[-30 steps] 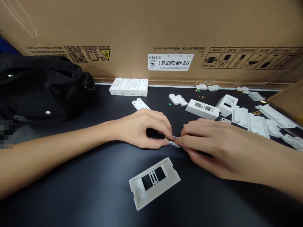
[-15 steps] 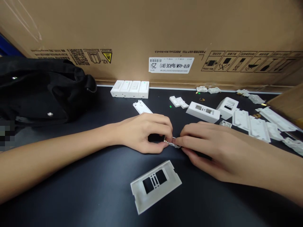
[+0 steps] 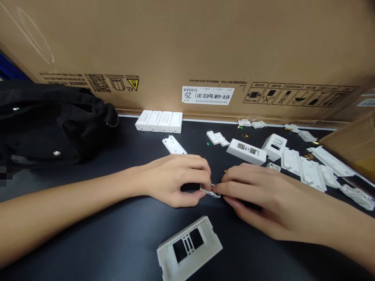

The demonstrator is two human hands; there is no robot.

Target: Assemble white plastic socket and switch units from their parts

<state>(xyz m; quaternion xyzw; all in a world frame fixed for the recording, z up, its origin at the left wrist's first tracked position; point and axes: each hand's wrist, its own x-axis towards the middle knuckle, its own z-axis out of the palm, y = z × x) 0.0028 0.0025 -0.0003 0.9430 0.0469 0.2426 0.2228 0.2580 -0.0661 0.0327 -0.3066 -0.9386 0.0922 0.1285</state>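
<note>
A small white plastic switch part [image 3: 210, 191] with a brass contact at one end is pinched between both hands, at the middle of the bench. It is gripped closed from the left by the left hand [image 3: 172, 181] and from the right by the right hand [image 3: 258, 199]; exact finger contact is partly hidden.

Nearer than the grip, a white plastic switch frame [image 3: 187, 248] lies on the black bench top [image 3: 88, 234]. Beyond it are a white backplate [image 3: 174, 145] and a white rocker switch row [image 3: 158, 121]. To the far right, a white switch housing [image 3: 246, 152] is placed among loose parts. Left of the grip, a black fabric bag [image 3: 49, 125] is seen, contents hidden. A cardboard carton [image 3: 187, 47] is stood behind.
</note>
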